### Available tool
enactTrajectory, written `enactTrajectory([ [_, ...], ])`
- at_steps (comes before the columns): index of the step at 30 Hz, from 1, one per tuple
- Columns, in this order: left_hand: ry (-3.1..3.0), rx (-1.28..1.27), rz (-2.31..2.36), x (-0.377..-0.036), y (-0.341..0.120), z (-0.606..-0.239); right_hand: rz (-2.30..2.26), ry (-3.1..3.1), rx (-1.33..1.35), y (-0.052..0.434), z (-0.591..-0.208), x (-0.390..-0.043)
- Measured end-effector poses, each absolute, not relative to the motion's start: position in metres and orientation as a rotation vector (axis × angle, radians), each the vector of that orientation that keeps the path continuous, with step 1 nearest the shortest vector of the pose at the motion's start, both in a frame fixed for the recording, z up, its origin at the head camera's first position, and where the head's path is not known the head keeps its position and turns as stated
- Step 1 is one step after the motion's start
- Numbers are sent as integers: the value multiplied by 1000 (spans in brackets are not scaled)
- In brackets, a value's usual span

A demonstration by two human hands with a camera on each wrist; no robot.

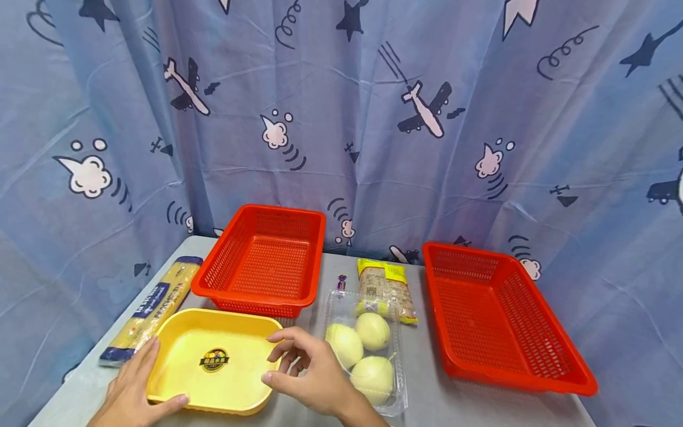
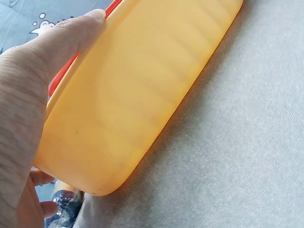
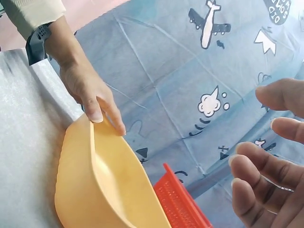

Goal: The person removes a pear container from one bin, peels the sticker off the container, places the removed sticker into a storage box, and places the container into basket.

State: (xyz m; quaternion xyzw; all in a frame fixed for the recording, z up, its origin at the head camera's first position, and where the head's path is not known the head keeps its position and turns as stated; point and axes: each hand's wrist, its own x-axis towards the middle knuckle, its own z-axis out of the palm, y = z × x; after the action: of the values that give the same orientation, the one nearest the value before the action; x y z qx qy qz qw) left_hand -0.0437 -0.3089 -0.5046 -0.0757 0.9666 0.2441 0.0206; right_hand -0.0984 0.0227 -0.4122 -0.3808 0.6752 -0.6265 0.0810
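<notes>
A yellow plastic basin (image 1: 245, 350) with a black round label on its floor stands at the front left in the head view. Its left end is gripped by my left hand (image 1: 130, 385), the thumb over the near rim and the fingers along the left side. In the left wrist view, the thumb (image 2: 78, 33) lies along the rim above the basin's ribbed outer wall (image 2: 142, 90). My right hand (image 1: 315, 370) hovers at the basin's right rim, fingers loosely bent, holding nothing. Those fingers (image 3: 256, 183) show apart from the basin in the right wrist view.
Behind the basin stands a red basket (image 1: 258, 261); another red basket (image 1: 496, 320) is at the right. Between them lie a clear box (image 1: 402, 385) of pale round fruits, a yellow-edged packet (image 1: 386, 284) and a small purple wrapped item (image 1: 341, 283). A noodle pack (image 1: 155, 308) lies left.
</notes>
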Motion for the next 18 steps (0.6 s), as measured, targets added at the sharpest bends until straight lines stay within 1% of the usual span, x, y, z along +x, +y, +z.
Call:
enactTrajectory([
  [8,2942,-296,767,-45,-310,-506,-1854,2109,-1304,42,-408,-88],
  [18,2957,-274,771,-46,-310,-505,-1901,2267,-1368,74,-393,-78],
])
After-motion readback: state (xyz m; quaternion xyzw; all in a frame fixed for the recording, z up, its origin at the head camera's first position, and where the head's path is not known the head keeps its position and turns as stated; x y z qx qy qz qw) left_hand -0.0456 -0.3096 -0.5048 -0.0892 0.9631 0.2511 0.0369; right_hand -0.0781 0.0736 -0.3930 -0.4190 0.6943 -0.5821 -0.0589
